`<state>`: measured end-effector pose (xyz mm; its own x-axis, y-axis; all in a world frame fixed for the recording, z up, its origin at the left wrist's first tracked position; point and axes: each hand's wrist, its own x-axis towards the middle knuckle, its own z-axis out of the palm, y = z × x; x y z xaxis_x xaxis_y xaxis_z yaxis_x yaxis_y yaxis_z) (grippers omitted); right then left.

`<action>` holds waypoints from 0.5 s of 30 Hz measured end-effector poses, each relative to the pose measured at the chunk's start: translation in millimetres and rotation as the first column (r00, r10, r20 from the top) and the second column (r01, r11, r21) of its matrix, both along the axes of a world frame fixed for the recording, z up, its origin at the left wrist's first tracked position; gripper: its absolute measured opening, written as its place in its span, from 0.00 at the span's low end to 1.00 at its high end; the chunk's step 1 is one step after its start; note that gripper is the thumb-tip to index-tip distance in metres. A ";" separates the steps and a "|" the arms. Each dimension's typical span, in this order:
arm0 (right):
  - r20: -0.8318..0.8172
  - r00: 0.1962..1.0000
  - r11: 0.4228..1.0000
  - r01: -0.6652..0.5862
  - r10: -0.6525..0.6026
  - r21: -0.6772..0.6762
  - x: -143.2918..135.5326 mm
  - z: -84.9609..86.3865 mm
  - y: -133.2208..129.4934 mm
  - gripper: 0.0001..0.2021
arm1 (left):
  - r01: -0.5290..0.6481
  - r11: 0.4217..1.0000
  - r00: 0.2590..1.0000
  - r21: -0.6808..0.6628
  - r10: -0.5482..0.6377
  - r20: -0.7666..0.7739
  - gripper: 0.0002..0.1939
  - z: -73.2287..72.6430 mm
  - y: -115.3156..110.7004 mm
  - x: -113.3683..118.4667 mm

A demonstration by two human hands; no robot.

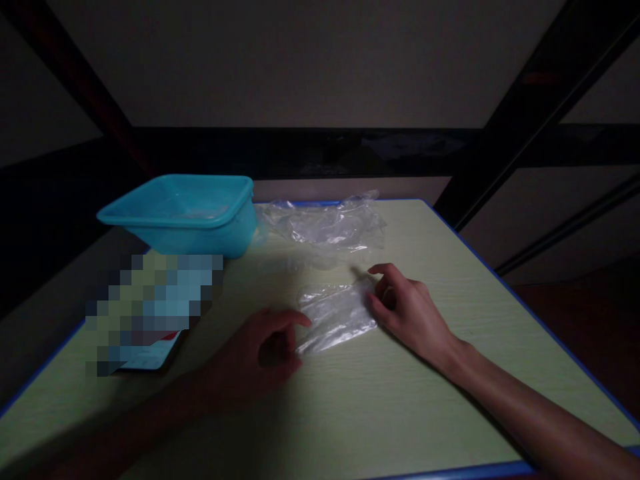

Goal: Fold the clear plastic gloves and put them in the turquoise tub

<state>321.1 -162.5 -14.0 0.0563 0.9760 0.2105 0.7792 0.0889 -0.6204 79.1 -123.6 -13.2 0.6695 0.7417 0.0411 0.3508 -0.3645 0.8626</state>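
Note:
A small clear plastic bag [337, 317] lies flat on the table between my two hands. At its left end is my left hand [263, 350], its thumb and fingers curved apart with a gap between them. My right hand [407, 303] rests by the bag's right end, thumb and index finger apart and the other fingers curled under. The right thumb is close to the bag's edge; whether it touches cannot be made out. Behind lies a larger crumpled clear plastic bag [335, 223].
A turquoise plastic basin [235, 230] stands at the back left. In front of it lies a phone-like flat device [145, 357], mostly pixelated. The pale table [400, 413] has a blue edge, and a wall with dark beams rises behind it.

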 end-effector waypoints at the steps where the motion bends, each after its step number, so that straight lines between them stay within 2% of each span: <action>1: 0.007 1.000 1.000 -0.003 0.003 0.003 -0.1 0.4 -0.2 0.15 | 0.022 0.998 1.000 0.054 -0.022 -0.011 0.15 0.6 0.1 -0.7; 4: 0.028 1.000 1.000 -0.008 0.007 0.018 0.7 2.0 -1.1 0.14 | 0.117 0.974 0.992 0.196 -0.105 -0.073 0.12 2.3 1.3 -1.3; 8: 0.088 0.996 1.000 -0.006 0.005 0.008 5.1 3.5 -3.1 0.14 | 0.245 0.925 0.966 0.291 -0.206 -0.159 0.10 1.1 4.1 -0.7; 15: 0.292 0.956 0.999 -0.034 0.035 -0.008 16.3 2.4 -4.2 0.08 | 0.270 0.906 0.956 0.325 -0.214 -0.198 0.10 0.0 4.0 -0.2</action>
